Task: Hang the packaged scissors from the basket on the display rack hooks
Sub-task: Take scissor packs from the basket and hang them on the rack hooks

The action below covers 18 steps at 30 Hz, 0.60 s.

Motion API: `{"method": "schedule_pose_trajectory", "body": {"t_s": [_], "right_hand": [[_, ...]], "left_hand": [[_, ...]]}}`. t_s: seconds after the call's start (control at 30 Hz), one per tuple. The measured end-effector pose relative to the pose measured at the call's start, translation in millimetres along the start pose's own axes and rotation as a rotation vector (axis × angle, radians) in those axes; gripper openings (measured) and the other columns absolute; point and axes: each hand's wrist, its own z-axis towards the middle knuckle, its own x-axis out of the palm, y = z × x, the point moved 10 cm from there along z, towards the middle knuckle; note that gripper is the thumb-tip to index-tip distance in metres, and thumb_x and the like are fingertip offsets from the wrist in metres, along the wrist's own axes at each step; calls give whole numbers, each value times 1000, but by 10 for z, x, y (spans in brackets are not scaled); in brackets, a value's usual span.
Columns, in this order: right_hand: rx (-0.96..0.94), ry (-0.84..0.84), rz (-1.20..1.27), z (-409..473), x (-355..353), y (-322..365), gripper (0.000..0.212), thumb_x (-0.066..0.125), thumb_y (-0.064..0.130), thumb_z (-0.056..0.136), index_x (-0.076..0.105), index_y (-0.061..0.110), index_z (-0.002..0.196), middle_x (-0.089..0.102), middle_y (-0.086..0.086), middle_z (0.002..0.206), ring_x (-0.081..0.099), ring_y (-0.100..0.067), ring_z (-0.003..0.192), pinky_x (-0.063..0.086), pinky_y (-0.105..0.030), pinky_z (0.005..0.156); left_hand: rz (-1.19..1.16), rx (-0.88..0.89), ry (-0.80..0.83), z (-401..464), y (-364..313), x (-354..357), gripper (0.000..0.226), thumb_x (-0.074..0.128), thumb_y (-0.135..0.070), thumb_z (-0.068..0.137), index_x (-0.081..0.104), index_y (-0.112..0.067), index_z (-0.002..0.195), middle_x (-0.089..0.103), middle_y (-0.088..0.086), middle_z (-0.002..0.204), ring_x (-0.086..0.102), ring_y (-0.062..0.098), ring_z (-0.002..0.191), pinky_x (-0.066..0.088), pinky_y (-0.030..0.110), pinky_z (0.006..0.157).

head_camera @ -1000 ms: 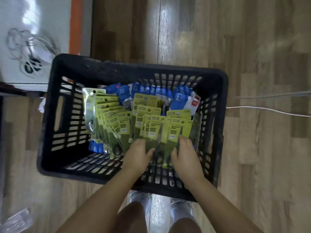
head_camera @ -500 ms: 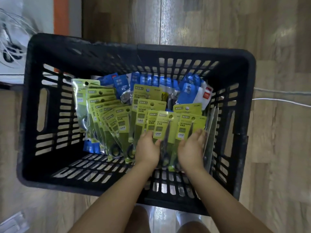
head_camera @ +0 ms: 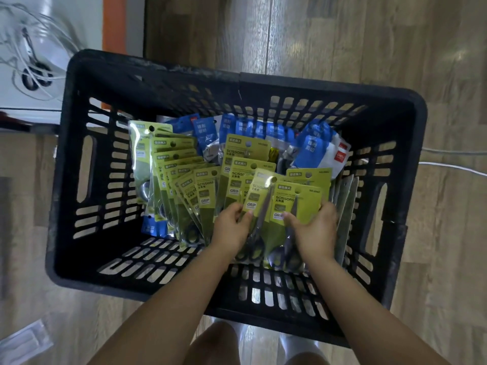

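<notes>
black slotted plastic basket (head_camera: 395,106) | left hand (head_camera: 232,227) pinches one green-carded scissors pack (head_camera: 259,193) | right hand (head_camera: 315,230) grips second green-carded pack (head_camera: 296,198) | both hang-holes toward far wall, handles toward near wall

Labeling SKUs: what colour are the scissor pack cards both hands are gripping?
Yellow-green scissor pack cards with dark print, clearest in the head view.

— What's the tally on my feed?

— I see one black basket (head_camera: 110,75) on the floor and two hands in it: my left hand (head_camera: 232,227) and right hand (head_camera: 316,230).

— And the packs?

— Two kinds. Green scissors packs (head_camera: 208,191): I can make out roughly fifteen, but they overlap, so no exact figure. Blue packs (head_camera: 313,151) behind them: about eight, also overlapping.

— Anything else?

— Two white cables (head_camera: 453,167) on the floor at the right.
</notes>
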Motion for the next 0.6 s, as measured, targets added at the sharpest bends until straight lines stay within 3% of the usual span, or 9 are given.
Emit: {"method": "schedule_pose_trajectory", "body": {"t_s": [0.1, 0.23, 0.3, 0.47, 0.53, 0.6], "right_hand": [[78, 148, 172, -22, 87, -39, 49, 64, 26, 87, 42, 8, 126, 56, -2, 119, 53, -19, 108, 39, -30, 91], [130, 240, 220, -101, 114, 10, 49, 45, 30, 98, 36, 7, 140, 47, -10, 140, 43, -26, 128, 34, -44, 109], [107, 274, 222, -182, 94, 133, 49, 41, 31, 99, 33, 7, 142, 43, -9, 143, 39, -26, 132, 31, -43, 111], [67, 353, 182, -498, -69, 701, 58, 39, 42, 98, 23, 17, 148, 31, -3, 152, 30, -25, 139, 27, -48, 113], [18, 375, 160, -671, -166, 1056, 56, 40, 43, 97, 29, 18, 146, 35, -1, 150, 33, -24, 137, 28, -48, 112], [-62, 404, 151, -906, -285, 1510, 43, 42, 39, 98, 44, 14, 132, 50, -2, 136, 46, -23, 123, 37, -42, 104]], "left_hand": [[-9, -26, 14, -20, 2, -6, 16, 51, -15, 96, 61, -7, 105, 64, 6, 100, 58, 19, 95, 41, 25, 80], [-23, -30, -32, -131, -102, -108, 23, 43, -18, 99, 56, -5, 113, 59, 5, 102, 54, 23, 96, 39, 27, 81], [-23, -30, -69, -208, -213, -237, 27, 40, -20, 100, 52, -3, 117, 57, 5, 105, 51, 22, 94, 38, 28, 81], [-145, -46, -150, -522, -571, -765, 13, 41, -21, 100, 51, -13, 102, 53, -4, 83, 46, 6, 69, 36, 19, 58], [-202, -37, -187, -734, -737, -1042, 12, 44, -21, 99, 52, -12, 98, 53, -1, 82, 44, 5, 65, 35, 16, 55], [-264, -31, -233, -1010, -923, -1358, 12, 49, -22, 97, 54, -12, 96, 53, -2, 81, 45, 5, 66, 36, 15, 55]]}}
